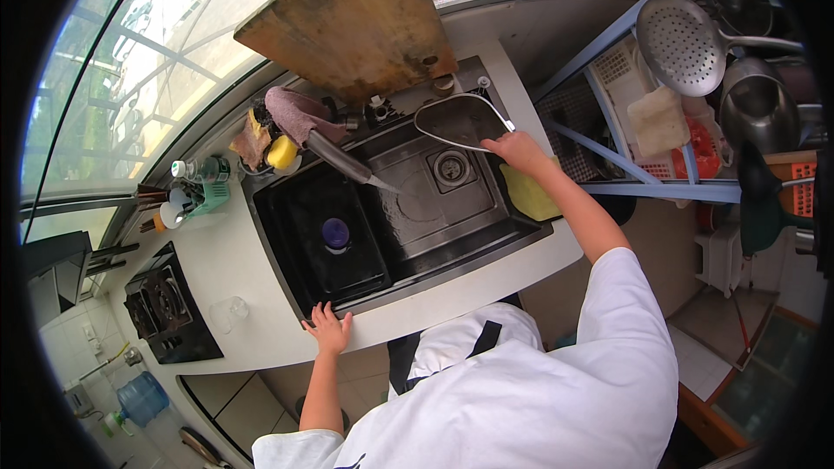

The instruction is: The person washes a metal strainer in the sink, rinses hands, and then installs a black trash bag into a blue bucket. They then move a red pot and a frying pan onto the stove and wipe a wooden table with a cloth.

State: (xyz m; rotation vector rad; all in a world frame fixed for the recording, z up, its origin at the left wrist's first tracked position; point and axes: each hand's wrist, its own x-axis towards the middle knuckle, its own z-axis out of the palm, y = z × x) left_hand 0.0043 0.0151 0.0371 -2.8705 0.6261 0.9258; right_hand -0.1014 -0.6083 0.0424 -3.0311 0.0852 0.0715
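Water runs from the grey faucet spout (339, 157) into the dark sink basin (417, 208), wetting its floor near the drain strainer (451, 169). My right hand (518, 153) grips the near corner of a white-rimmed triangular frame (466, 96), which looks like a sink strainer, at the basin's right back corner. Below that hand, a yellow-green cloth (531, 190) lies over the sink's right edge. My left hand (331, 333) rests with spread fingers on the sink's front rim and the white counter, holding nothing. A round purple object (335, 233) sits in the black left tray (306, 254).
A large stained wooden board (358, 26) leans behind the sink. A pink cloth (296, 114) drapes the faucet beside a yellow sponge (282, 152). Left stand a clear glass (229, 314) and gas stove (171, 309). A metal skimmer (681, 45) hangs by the blue rack (651, 190).
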